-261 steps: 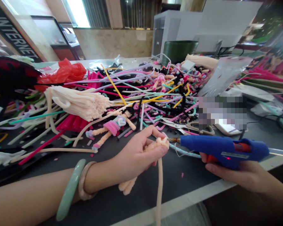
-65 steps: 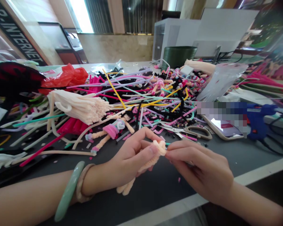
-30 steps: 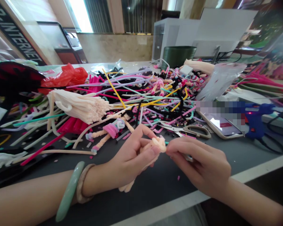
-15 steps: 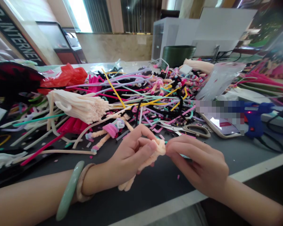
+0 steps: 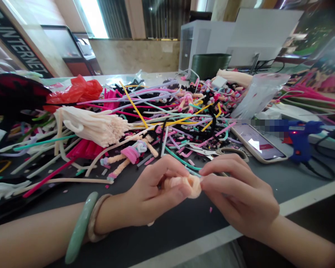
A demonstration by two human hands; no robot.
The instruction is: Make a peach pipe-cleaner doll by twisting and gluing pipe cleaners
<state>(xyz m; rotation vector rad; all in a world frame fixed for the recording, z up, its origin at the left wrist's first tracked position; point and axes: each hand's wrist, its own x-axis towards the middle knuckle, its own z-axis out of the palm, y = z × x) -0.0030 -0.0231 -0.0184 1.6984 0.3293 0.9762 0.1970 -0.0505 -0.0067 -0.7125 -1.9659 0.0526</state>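
Observation:
My left hand (image 5: 153,190) is closed around a peach pipe-cleaner doll body (image 5: 194,186), with thumb and index finger near its looped, rounded end. That end faces right and shows a small hollow. The rest of the body is mostly hidden in the palm. My right hand (image 5: 240,190) is pinched, its fingertips at the right edge of the loop. Just behind the fingers a teal pipe cleaner (image 5: 178,158) runs across the table. Left of the hands lies a finished-looking doll (image 5: 130,154) with a pink body and peach limbs.
Scissors (image 5: 203,150) lie behind my right hand, beside a phone (image 5: 259,143) and a blue glue gun (image 5: 297,139). A peach pipe-cleaner bundle (image 5: 92,124) sits at left. Loose coloured pipe cleaners and a red plastic bag (image 5: 78,89) cover the back of the table (image 5: 184,238).
The peach body has turned in my left hand, so its looped end shows more and its legs are hidden. Both hands have shifted slightly right and down.

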